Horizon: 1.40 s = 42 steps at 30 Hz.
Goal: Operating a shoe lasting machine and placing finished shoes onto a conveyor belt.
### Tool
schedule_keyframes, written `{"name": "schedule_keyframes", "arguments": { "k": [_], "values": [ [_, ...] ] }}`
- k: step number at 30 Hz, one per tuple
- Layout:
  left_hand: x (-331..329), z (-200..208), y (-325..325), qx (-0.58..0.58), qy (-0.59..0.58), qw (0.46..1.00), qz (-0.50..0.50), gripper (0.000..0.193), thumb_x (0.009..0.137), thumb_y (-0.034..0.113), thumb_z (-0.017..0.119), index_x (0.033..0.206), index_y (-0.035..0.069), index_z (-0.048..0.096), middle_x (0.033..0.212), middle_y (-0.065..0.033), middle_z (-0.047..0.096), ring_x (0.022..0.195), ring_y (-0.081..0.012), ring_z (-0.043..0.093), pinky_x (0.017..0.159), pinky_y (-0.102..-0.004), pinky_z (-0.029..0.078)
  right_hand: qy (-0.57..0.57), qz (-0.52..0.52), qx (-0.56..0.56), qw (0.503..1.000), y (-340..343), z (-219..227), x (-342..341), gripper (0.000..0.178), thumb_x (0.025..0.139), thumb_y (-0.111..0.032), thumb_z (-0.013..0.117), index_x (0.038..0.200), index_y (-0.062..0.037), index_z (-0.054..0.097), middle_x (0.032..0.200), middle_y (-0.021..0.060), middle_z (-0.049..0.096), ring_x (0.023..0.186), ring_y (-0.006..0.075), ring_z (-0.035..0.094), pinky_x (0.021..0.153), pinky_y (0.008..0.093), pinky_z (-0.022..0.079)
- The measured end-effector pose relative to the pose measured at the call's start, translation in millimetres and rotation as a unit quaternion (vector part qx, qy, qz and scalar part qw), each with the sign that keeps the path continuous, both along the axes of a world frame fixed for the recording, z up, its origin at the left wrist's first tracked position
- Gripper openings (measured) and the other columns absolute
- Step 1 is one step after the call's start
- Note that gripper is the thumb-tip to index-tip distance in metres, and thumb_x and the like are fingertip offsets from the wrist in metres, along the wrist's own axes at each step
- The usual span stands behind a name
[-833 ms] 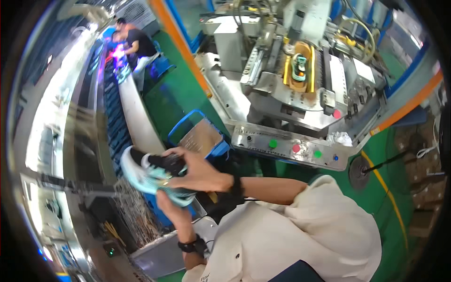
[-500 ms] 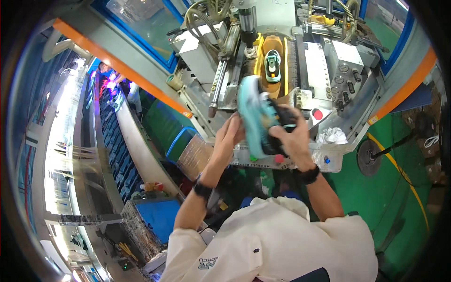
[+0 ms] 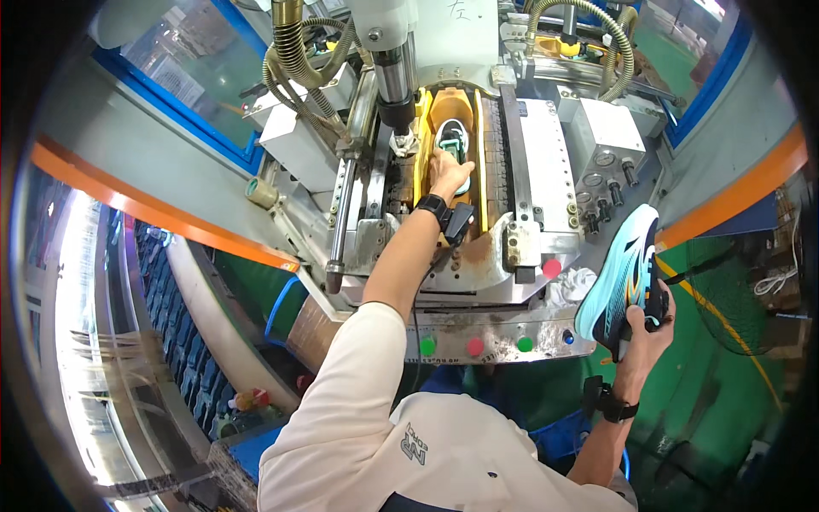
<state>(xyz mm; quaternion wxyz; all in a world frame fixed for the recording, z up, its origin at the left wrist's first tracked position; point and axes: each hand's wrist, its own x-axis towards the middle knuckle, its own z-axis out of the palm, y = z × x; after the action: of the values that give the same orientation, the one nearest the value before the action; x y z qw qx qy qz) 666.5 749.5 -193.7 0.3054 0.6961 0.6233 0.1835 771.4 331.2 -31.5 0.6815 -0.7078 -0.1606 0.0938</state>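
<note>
My left hand (image 3: 449,173) reaches into the yellow-sided trough (image 3: 451,104) of the machine. Its fingers and thumb close round the near part of a dark and light-green shoe (image 3: 452,135), which lies lengthwise there; my hand hides part of it. Out to the right, my right hand (image 3: 650,337) grips a second shoe (image 3: 623,269) by its dark upper. That shoe has a thick pale turquoise sole and is tilted, toe or heel upward; I cannot tell which.
A metal cylinder (image 3: 394,81) stands left of the trough. Gauges and knobs (image 3: 607,183) sit on its right. Along the machine's front edge runs a panel (image 3: 499,328) with coloured buttons. A crumpled white cloth (image 3: 570,288) lies near it. An orange-edged frame (image 3: 162,209) flanks the left.
The turquoise-soled shoe has gone from in front of me to the far right, in my right hand alone. My left hand has left it and moved forward onto the shoe in the trough.
</note>
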Motion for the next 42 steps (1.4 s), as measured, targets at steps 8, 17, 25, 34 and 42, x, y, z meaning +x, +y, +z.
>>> {"name": "schedule_keyframes", "arguments": {
  "k": [8, 17, 25, 34, 42],
  "values": [
    [-70, 39, -22, -0.306, -0.466, 0.830, 0.007, 0.031, 0.080, 0.009, 0.071, 0.105, -0.005, 0.061, 0.095, -0.0141, 0.069, 0.078, -0.0270, 0.069, 0.069, -0.0377, 0.057, -0.156, 0.101, -0.146, 0.972, 130, 23, 60, 0.054, 0.071, -0.015, 0.074, 0.117, 0.0068, 0.059, 0.098, 0.0090, 0.065, 0.084, 0.0145, 0.060, 0.078, 0.0257, 0.049],
    [-304, 132, -211, -0.316, -0.456, 0.831, 0.040, 0.053, 0.081, 0.011, 0.074, 0.127, -0.005, 0.052, 0.105, -0.0070, 0.064, 0.092, -0.0152, 0.065, 0.079, -0.0274, 0.054, -0.198, 0.334, -0.413, 0.824, 385, -28, -16, 0.062, 0.065, -0.033, 0.077, 0.111, 0.0066, 0.062, 0.108, 0.0248, 0.067, 0.105, 0.0355, 0.065, 0.089, 0.0397, 0.052],
    [-424, 149, -385, -0.129, -0.517, 0.780, 0.328, 0.044, 0.084, 0.006, 0.067, 0.125, -0.003, 0.053, 0.105, -0.0078, 0.066, 0.089, -0.0163, 0.067, 0.079, -0.0293, 0.055, -0.343, 0.161, -0.399, 0.835, 442, -153, -77, 0.057, 0.077, -0.038, 0.071, 0.113, 0.0003, 0.048, 0.098, 0.0242, 0.068, 0.094, 0.0370, 0.069, 0.080, 0.0454, 0.056],
    [-389, 80, -505, -0.080, -0.567, 0.616, 0.541, 0.035, 0.090, 0.011, 0.064, 0.123, 0.002, 0.058, 0.108, -0.0060, 0.065, 0.096, -0.0180, 0.066, 0.073, -0.0311, 0.057, -0.336, 0.500, -0.101, 0.792, 230, -87, -184, 0.023, 0.084, -0.006, 0.060, 0.106, -0.0022, 0.064, 0.097, 0.0170, 0.067, 0.092, 0.0351, 0.065, 0.081, 0.0406, 0.051],
    [-343, 65, -561, -0.060, -0.616, 0.522, 0.587, 0.024, 0.089, 0.014, 0.067, 0.104, -0.004, 0.061, 0.095, -0.0085, 0.067, 0.085, -0.0177, 0.067, 0.076, -0.0291, 0.055, -0.399, 0.692, -0.075, 0.597, 140, -264, -250, 0.009, 0.086, -0.010, 0.060, 0.093, -0.0062, 0.064, 0.092, 0.0131, 0.062, 0.089, 0.0338, 0.060, 0.077, 0.0407, 0.048]
  ]
}}
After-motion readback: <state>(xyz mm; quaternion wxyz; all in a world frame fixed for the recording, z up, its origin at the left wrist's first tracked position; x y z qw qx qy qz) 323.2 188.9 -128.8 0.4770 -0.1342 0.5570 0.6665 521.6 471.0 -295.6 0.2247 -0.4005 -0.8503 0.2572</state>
